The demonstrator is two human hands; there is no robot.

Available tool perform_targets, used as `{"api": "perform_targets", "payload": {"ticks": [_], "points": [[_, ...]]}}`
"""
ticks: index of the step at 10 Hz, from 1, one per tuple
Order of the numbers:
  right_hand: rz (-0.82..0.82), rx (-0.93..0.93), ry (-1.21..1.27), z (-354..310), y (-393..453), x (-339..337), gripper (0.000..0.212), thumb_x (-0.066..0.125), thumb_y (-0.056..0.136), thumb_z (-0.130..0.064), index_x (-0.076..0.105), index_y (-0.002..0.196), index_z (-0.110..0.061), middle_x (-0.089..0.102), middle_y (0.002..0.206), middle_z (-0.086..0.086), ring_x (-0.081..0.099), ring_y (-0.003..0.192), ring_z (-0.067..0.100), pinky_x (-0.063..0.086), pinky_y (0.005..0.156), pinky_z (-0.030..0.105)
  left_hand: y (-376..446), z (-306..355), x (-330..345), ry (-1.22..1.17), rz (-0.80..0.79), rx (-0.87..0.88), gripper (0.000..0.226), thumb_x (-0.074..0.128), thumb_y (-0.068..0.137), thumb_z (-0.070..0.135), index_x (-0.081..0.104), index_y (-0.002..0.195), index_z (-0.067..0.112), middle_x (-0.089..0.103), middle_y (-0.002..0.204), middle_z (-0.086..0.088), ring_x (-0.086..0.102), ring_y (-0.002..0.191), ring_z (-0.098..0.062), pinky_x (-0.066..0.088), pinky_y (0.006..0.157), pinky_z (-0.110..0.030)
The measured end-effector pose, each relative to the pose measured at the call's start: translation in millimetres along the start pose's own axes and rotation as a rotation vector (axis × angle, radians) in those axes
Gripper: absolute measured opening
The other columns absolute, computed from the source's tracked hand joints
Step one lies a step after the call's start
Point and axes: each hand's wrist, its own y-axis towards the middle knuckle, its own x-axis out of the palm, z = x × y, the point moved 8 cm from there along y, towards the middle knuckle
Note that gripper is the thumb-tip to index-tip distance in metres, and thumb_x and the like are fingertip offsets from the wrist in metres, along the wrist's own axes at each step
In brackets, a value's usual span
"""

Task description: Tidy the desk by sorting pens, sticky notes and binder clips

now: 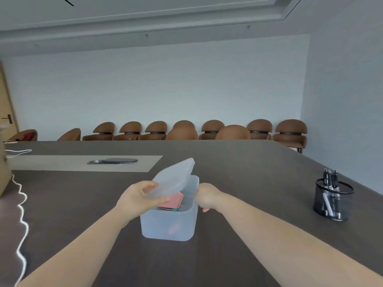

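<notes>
Lid [173,179] tilted over box [167,224]; pen cup [331,200] right.

We see a broad dark grey-brown wooden surface [238,162] with a pale beige inlaid strip [62,163] holding a flat grey metal cable hatch [113,161]. A white cord [21,216] snakes along its left edge. A row of brown rounded upholstered chairs [207,130] lines the pale grey wall [165,79], and a tan wooden door [6,112] stands far left.
</notes>
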Motion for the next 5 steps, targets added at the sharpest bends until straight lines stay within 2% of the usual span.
{"api": "perform_targets", "payload": {"ticks": [1,2,3,4,5], "points": [[-0.002,-0.047,-0.01,-2,-9,-4,0.037,0.036,0.092,-0.003,0.061,0.118,0.001,0.062,0.114,0.011,0.06,0.094,0.028,0.056,0.092,0.041,3,-1,16,0.118,-0.045,-0.003,0.061,0.081,0.066,0.047,0.063,0.119,0.023,0.061,0.128,0.009,0.052,0.125,-0.009,0.043,0.1,-0.027],[-0.008,-0.045,-0.021,1,-18,-9,0.031,0.034,0.092,0.003,0.062,0.106,0.0,0.056,0.106,0.012,0.064,0.103,0.033,0.056,0.091,0.039,7,4,18,0.309,-0.022,0.005,0.053,0.072,0.07,0.059,0.066,0.11,0.027,0.062,0.126,0.011,0.054,0.123,-0.01,0.046,0.097,-0.029],[0.004,-0.034,-0.055,8,-24,-16,0.032,0.033,0.093,0.003,0.061,0.107,-0.004,0.054,0.103,0.011,0.064,0.111,0.037,0.054,0.069,0.032,13,11,20,0.481,-0.064,0.021,0.053,0.063,0.074,0.064,0.064,0.113,0.029,0.06,0.126,0.013,0.054,0.12,-0.012,0.048,0.093,-0.029],[0.039,0.009,-0.075,23,-24,-21,0.042,0.032,0.093,0.004,0.054,0.128,0.006,0.06,0.127,0.018,0.066,0.109,0.037,0.055,0.084,0.036,12,24,28,0.615,-0.049,0.054,0.042,0.053,0.084,0.057,0.061,0.115,0.03,0.06,0.125,0.012,0.057,0.113,-0.014,0.05,0.089,-0.03],[0.062,0.007,-0.161,32,-21,-29,0.041,0.036,0.092,0.004,0.057,0.126,0.008,0.063,0.125,0.024,0.067,0.107,0.036,0.053,0.09,0.038,16,48,43,0.66,0.03,0.135,0.035,0.046,0.091,0.046,0.061,0.117,0.027,0.064,0.12,0.008,0.06,0.109,-0.018,0.05,0.086,-0.029]]}}
